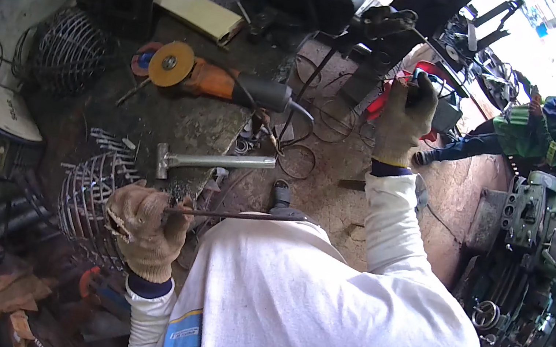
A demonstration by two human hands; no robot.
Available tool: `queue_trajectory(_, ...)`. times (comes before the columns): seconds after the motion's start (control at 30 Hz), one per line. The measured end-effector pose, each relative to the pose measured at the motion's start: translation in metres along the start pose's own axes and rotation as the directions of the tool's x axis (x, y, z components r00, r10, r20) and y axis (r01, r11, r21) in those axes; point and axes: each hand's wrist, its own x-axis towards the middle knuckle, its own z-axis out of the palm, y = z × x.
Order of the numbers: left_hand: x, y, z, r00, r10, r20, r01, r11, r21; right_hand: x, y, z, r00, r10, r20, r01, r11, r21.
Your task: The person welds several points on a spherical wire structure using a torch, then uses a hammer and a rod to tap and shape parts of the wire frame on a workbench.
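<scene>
My left hand (148, 229), in a tan knit work glove, is closed around one end of a thin dark metal rod (241, 216), which points right across the front of my white shirt. Beside that hand is a cage of bent metal bars (92, 196), partly behind the glove. My right hand (404, 125), gloved too, is raised out to the right with its fingers curled. Something dark (424, 89) shows at its fingertips; I cannot make out what it is. A steel hammer (213, 160) lies at the bench edge, just beyond my left hand.
An orange and grey angle grinder (227, 83) lies on the dark bench near a pale rectangular tube (195, 12). Another bar cage (69, 51) and a welding machine (5, 125) are at left. Cables cross the floor. A person in green (538, 134) sits beyond a large machine tool (532, 229).
</scene>
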Motion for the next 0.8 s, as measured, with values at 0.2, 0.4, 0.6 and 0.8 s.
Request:
queue_trajectory(0.2, 0.0, 0.005, 0.009, 0.997, 0.001, 0.079, -0.002, 1.0, 0.016, 0.016, 0.06, 0.013, 0.932, 0.356, 0.064, -0.319, 0.893, -0.316)
queue_trajectory(0.4, -0.014, -0.018, -0.004, 0.982, -0.115, 0.153, 0.096, 0.987, 0.126, 0.035, 0.078, 0.103, 0.863, 0.327, 0.386, -0.236, 0.935, -0.264)
queue_trajectory(0.6, -0.018, -0.027, -0.003, 0.995, -0.03, 0.095, 0.034, 0.999, -0.04, 0.06, 0.159, 0.128, 0.88, 0.291, 0.375, -0.242, 0.955, -0.172)
queue_trajectory(0.8, -0.031, -0.028, -0.006, 0.994, -0.009, 0.111, 0.01, 1.0, -0.009, 0.069, 0.171, 0.151, 0.887, 0.208, 0.413, -0.162, 0.976, -0.144)
